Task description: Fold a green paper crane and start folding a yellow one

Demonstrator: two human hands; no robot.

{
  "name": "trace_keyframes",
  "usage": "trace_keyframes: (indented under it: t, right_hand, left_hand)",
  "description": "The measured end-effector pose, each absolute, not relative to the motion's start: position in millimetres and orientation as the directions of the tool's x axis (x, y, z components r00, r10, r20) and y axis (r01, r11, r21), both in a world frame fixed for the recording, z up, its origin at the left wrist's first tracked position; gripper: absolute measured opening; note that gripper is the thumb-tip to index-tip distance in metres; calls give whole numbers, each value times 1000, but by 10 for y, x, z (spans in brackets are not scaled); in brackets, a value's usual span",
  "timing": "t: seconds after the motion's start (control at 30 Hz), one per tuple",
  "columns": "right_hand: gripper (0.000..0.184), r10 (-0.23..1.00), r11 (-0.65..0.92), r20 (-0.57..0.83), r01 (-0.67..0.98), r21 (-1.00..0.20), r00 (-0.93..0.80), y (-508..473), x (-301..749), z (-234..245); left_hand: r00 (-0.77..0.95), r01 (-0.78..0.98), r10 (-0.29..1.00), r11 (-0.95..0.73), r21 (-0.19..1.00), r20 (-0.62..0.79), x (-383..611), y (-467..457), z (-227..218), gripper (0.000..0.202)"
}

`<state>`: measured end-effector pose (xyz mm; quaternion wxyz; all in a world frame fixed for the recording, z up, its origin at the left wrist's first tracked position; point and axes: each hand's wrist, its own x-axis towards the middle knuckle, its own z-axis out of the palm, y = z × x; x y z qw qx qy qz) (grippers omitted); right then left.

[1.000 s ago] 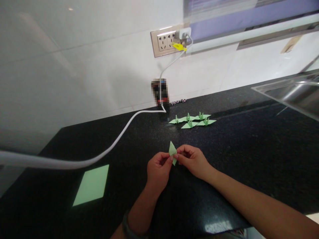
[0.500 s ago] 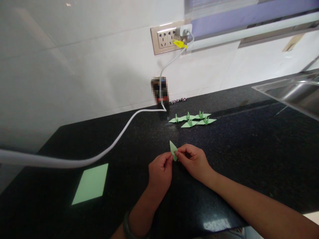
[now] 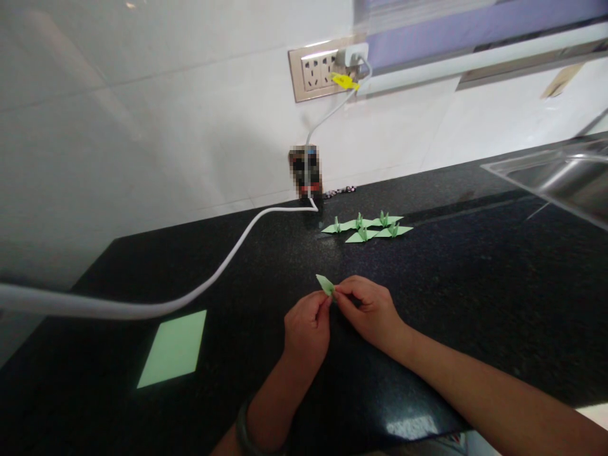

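Note:
A small folded piece of light green paper point(image 3: 325, 284) is pinched between my two hands above the black counter. My left hand point(image 3: 308, 324) grips its lower end with thumb and forefinger. From the right, my right hand point(image 3: 371, 307) pinches the same paper, its fingertips almost meeting those of my left. Part of the folded paper is hidden by my fingers. Beyond my hands stand several green origami cranes point(image 3: 365, 234) with wings spread, in two close rows. A flat green sheet of paper point(image 3: 173, 349) lies to the left.
A white cable point(image 3: 242, 244) runs across the counter point(image 3: 228, 373) from the left and up to a charger point(image 3: 354, 55) in the wall socket point(image 3: 313, 73). A blurred-out object point(image 3: 300, 172) leans on the wall. At the right is a metal sink point(image 3: 560, 174).
The folded paper has tipped to the left, and its pointed end now sits lower. My right fingertips have shifted slightly down along it. The cranes and the flat sheet stay put.

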<state>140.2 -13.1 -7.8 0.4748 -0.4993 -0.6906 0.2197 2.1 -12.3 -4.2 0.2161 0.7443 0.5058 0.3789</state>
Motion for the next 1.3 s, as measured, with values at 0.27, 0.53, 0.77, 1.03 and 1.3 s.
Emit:
trace_keyframes:
  t: [0.27, 0.53, 0.77, 1.03, 1.3]
  right_hand:
    - [19, 861, 493, 479, 511, -705, -169, -130, 1417, -70]
    - [21, 853, 507, 473, 556, -658, -219, -119, 1432, -64]
    - [18, 826, 538, 510, 602, -590, -239, -95, 1438, -112]
    - [15, 812, 550, 537, 612, -568, -230, -90, 1415, -103]
    - [14, 826, 529, 517, 623, -577, -222, -89, 1418, -100]
  left_hand:
    - [266, 608, 885, -461, 646, 382, -5, -87, -73, 24]
    - [260, 636, 897, -437, 636, 357, 7, -101, -32, 19]
    - [268, 635, 895, -443, 633, 357, 36, -117, -22, 18]
    - [162, 558, 942, -332, 760, 293, 50, -128, -40, 15]
    - [57, 327, 997, -70, 943, 55, 73, -108, -8, 16]
